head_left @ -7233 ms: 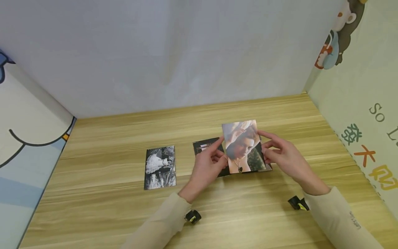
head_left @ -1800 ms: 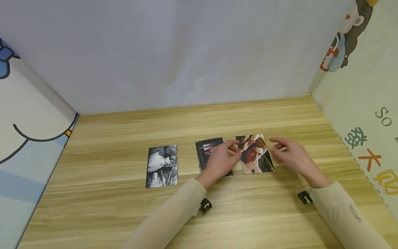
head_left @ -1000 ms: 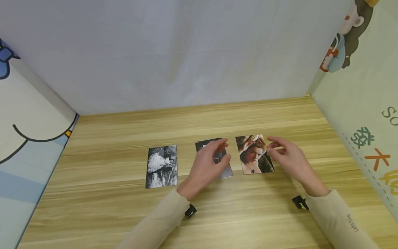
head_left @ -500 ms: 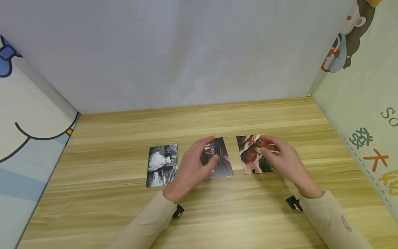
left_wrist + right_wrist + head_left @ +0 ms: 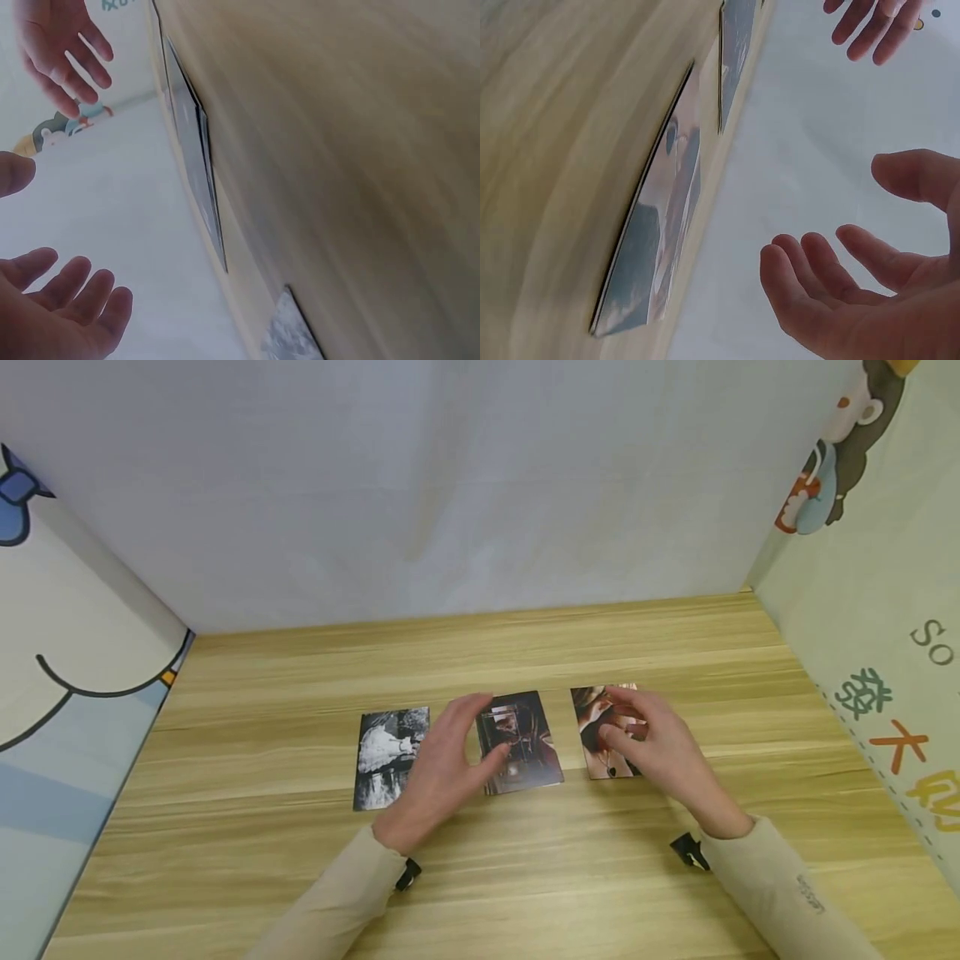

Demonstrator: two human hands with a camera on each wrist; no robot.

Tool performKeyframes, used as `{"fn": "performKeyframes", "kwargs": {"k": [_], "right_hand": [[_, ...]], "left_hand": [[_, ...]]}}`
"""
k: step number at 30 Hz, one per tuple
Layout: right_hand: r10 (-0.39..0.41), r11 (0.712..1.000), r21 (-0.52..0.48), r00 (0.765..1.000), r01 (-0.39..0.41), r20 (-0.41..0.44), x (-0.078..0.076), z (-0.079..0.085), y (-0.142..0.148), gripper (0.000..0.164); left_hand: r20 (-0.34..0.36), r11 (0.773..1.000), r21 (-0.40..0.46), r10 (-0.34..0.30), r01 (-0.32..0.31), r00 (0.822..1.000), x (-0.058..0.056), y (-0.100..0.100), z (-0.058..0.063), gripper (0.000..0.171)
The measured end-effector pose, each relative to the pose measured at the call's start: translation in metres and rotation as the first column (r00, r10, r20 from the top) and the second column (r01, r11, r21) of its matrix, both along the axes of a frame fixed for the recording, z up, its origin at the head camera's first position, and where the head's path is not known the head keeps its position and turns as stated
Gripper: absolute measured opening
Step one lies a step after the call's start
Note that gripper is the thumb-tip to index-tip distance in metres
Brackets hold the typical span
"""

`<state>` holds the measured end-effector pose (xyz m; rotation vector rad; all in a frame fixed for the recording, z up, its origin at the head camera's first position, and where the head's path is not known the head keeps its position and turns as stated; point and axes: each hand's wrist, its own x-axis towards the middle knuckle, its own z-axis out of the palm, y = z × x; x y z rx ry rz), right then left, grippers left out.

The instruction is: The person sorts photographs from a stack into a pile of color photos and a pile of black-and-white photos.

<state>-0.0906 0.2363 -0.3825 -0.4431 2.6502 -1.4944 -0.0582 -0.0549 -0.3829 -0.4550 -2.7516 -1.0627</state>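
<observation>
Three photo cards lie in a row on the wood-grain table. The left one [image 5: 381,752] is black and white with a pale dress. The middle one [image 5: 525,743] is dark, and in the left wrist view its edge shows more than one layer [image 5: 196,142]. A portrait of a person fills the right card [image 5: 591,735]. My left hand [image 5: 442,768] hovers between the left and middle cards, fingers apart, partly covering the left card. Over the right card hangs my right hand [image 5: 663,756], hiding its right part. Both wrist views show the hands above the cards, holding nothing.
The wooden table [image 5: 525,877] runs back to a pale grey cloth wall [image 5: 480,493]. A cartoon panel [image 5: 67,610] borders the left side, and a printed panel [image 5: 862,593] with lettering the right. Dark wrist devices [image 5: 690,852] sit at the sleeves.
The right card, earlier held up by both hands, now lies flat on the table. Since then both hands have moved left, the left one uncovering the middle card, the right one coming over the portrait.
</observation>
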Motion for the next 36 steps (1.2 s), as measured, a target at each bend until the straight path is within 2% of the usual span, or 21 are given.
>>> {"fn": "performKeyframes", "kwargs": {"k": [7, 19, 23, 28, 32, 36], "right_hand": [[0.028, 0.999, -0.031, 1.0, -0.028, -0.001, 0.0, -0.004, -0.011, 0.055], [0.064, 0.998, 0.018, 0.998, -0.065, 0.027, -0.002, -0.007, -0.022, 0.058], [0.068, 0.997, 0.04, 0.997, -0.07, 0.04, -0.005, -0.008, -0.027, 0.06], [0.087, 0.996, 0.025, 0.995, -0.089, 0.056, -0.009, -0.01, -0.034, 0.064], [0.095, 0.995, 0.01, 0.993, -0.096, 0.066, -0.012, -0.013, -0.039, 0.064], [0.095, 0.995, 0.02, 0.993, -0.097, 0.071, -0.013, -0.016, -0.042, 0.064]], "left_hand": [[0.041, 0.999, -0.036, 0.021, -0.019, 0.999, 0.001, -0.008, -0.002, 0.075], [0.093, 0.996, -0.076, 0.053, -0.046, 0.994, 0.001, -0.017, -0.006, 0.079], [0.13, 0.996, -0.073, 0.06, -0.051, 0.99, -0.001, -0.019, -0.009, 0.08], [0.23, 0.998, 0.022, 0.051, -0.057, 0.972, -0.004, -0.021, -0.011, 0.081], [0.31, 0.99, 0.118, 0.036, -0.076, 0.95, -0.006, -0.023, -0.012, 0.081], [0.359, 0.981, 0.166, 0.031, -0.097, 0.933, -0.008, -0.024, -0.013, 0.081]]}}
